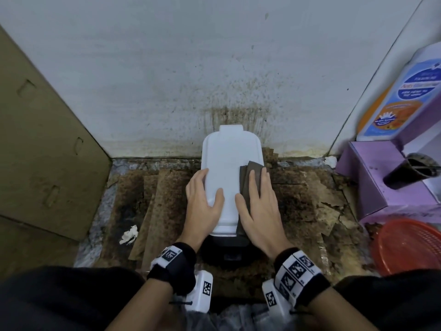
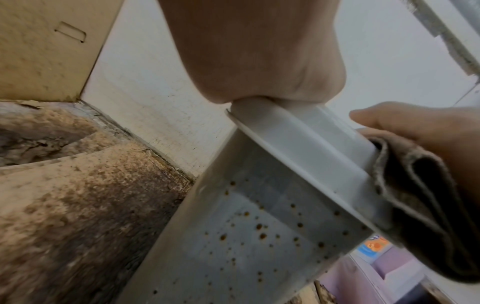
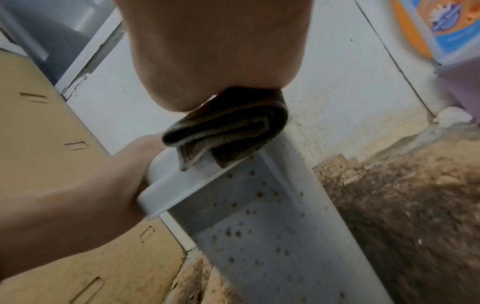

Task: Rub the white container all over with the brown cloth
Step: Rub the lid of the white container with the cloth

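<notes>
The white container [image 1: 226, 163] stands upright on a dark base against the wall, its lid on top. In the wrist views its side [image 2: 259, 236] is speckled with rusty brown spots. My left hand [image 1: 210, 187] grips the lid's left edge, thumb on top and fingers down the side; it also shows in the right wrist view [image 3: 91, 195]. The folded brown cloth [image 1: 245, 173] lies on the lid's right edge and hangs over it [image 2: 420, 205]. My right hand [image 1: 253, 187] presses flat on the cloth with straight fingers, its thumb on the lid.
A large cardboard sheet [image 1: 43, 151] leans at the left. A purple box [image 1: 381, 182], a detergent bottle [image 1: 405, 96] and a red basket [image 1: 410, 247] crowd the right. Stained cardboard pieces [image 1: 167, 199] and a crumpled tissue [image 1: 128, 235] cover the floor. The wall [image 1: 214, 68] behind is spattered.
</notes>
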A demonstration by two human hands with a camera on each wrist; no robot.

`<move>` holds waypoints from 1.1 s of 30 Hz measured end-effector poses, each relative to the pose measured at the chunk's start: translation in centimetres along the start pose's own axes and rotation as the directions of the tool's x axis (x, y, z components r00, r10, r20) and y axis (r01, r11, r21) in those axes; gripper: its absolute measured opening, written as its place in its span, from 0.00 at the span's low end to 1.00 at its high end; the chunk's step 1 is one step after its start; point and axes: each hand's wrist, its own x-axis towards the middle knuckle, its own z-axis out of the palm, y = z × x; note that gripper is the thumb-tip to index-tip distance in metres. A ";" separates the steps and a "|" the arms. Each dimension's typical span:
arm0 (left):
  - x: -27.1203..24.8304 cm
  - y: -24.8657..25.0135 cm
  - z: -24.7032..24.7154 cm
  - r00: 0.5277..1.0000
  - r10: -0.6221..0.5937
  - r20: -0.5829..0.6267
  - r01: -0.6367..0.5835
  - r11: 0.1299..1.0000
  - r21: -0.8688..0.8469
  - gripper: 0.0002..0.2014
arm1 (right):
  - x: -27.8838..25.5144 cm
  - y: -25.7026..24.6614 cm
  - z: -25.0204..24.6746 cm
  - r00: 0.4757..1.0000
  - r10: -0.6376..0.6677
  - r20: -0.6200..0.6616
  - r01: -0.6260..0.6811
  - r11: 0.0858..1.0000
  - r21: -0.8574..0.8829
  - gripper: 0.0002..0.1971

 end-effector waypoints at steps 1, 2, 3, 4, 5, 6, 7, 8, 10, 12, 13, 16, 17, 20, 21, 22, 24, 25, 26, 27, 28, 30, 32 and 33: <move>0.0 0.0 0.0 1.000 -0.002 0.005 0.002 1.000 0.000 0.27 | 0.7 0.2 -0.2 1.000 -0.009 0.020 0.010 1.000 -0.006 0.37; 0.0 0.0 0.0 1.000 -0.003 0.006 0.003 1.000 0.001 0.27 | 1.6 0.4 -0.5 0.999 -0.012 0.051 0.012 1.000 0.009 0.37; 0.0 0.0 -0.1 1.000 -0.003 0.006 0.003 1.000 0.002 0.27 | 2.5 0.7 -0.8 0.996 -0.012 0.091 0.008 0.999 0.040 0.37; 0.0 0.0 0.0 1.000 -0.002 0.003 0.002 1.000 0.004 0.27 | 3.5 1.0 -1.1 0.990 -0.011 0.138 -0.001 0.997 0.081 0.37; 0.0 0.0 0.0 1.000 0.002 -0.001 -0.002 1.000 0.006 0.27 | 4.6 1.3 -1.4 0.983 -0.012 0.185 -0.011 0.993 0.121 0.37; 0.0 0.0 0.0 1.000 0.006 -0.003 -0.006 1.000 0.008 0.27 | 5.8 1.7 -1.7 0.975 -0.015 0.224 -0.019 0.988 0.152 0.37; 0.1 -0.1 0.1 1.000 0.007 -0.002 -0.007 1.000 0.007 0.27 | 6.9 2.0 -2.0 0.968 -0.020 0.250 -0.025 0.985 0.173 0.37; 0.1 -0.1 0.1 1.000 0.007 0.000 -0.007 1.000 0.002 0.27 | 7.8 2.3 -2.2 0.964 -0.025 0.263 -0.026 0.981 0.190 0.37; 0.1 -0.1 0.1 1.000 0.008 0.005 -0.008 1.000 -0.009 0.26 | 8.9 2.6 -2.3 0.964 -0.037 0.265 -0.022 0.976 0.216 0.37; 0.1 -0.2 0.1 1.000 0.008 0.006 -0.008 1.000 -0.014 0.27 | 9.0 2.8 -2.2 0.965 -0.042 0.258 -0.019 0.974 0.227 0.38; 0.0 -0.2 0.2 1.000 0.010 0.006 -0.010 1.000 -0.019 0.28 | 8.7 2.8 -2.1 0.967 -0.044 0.253 -0.016 0.973 0.230 0.38; 0.0 -0.3 0.4 1.000 0.010 -0.006 -0.010 1.000 -0.025 0.28 | 7.3 2.8 -1.8 0.974 -0.029 0.223 -0.025 0.971 0.236 0.38; -0.1 -0.4 0.4 1.000 0.008 -0.013 -0.008 1.000 -0.024 0.28 | 6.6 2.7 -1.7 0.978 -0.021 0.208 -0.029 0.971 0.236 0.39; -0.1 -0.2 0.4 1.000 0.004 -0.019 -0.004 1.000 -0.028 0.29 | 3.5 2.1 -1.0 0.991 0.001 0.133 -0.030 0.975 0.220 0.39; -0.1 -0.2 0.4 1.000 0.005 -0.020 -0.006 1.000 -0.030 0.29 | 2.2 1.9 -0.6 0.996 0.007 0.088 -0.026 0.977 0.213 0.39; -0.2 -0.1 0.4 1.000 0.007 -0.023 -0.007 0.999 -0.031 0.29 | 1.0 1.7 -0.1 0.999 0.014 0.030 -0.019 0.979 0.202 0.38; -0.2 -0.1 0.4 1.000 0.000 -0.029 -0.001 0.999 -0.038 0.29 | -1.0 1.4 0.8 0.996 0.022 -0.089 -0.006 0.986 0.169 0.37; -0.3 -0.1 0.4 1.000 -0.004 -0.030 0.003 0.999 -0.045 0.29 | -1.6 1.3 1.1 0.991 0.025 -0.131 -0.004 0.987 0.159 0.37; -0.3 -0.1 0.4 1.000 -0.007 -0.028 0.006 0.999 -0.050 0.28 | -1.9 1.3 1.3 0.987 0.029 -0.157 -0.004 0.987 0.160 0.36; -0.3 -0.1 0.4 1.000 -0.008 -0.025 0.007 0.999 -0.051 0.28 | -1.9 1.2 1.4 0.985 0.034 -0.170 -0.006 0.986 0.164 0.35; -0.3 -0.1 0.4 1.000 -0.007 -0.022 0.006 0.999 -0.048 0.27 | -1.8 1.2 1.4 0.983 0.038 -0.177 -0.008 0.986 0.167 0.34; -0.3 0.0 0.4 1.000 0.000 -0.019 -0.001 0.999 -0.043 0.25 | -1.7 1.2 1.6 0.980 0.043 -0.197 -0.009 0.986 0.169 0.32; -0.4 0.2 0.3 1.000 0.000 -0.011 0.000 0.999 -0.049 0.24 | -1.6 1.1 1.9 0.971 0.062 -0.232 -0.021 0.985 0.173 0.30; -0.4 0.2 0.3 1.000 -0.002 -0.007 0.001 0.999 -0.051 0.23 | -1.5 1.0 2.0 0.965 0.078 -0.251 -0.032 0.983 0.183 0.29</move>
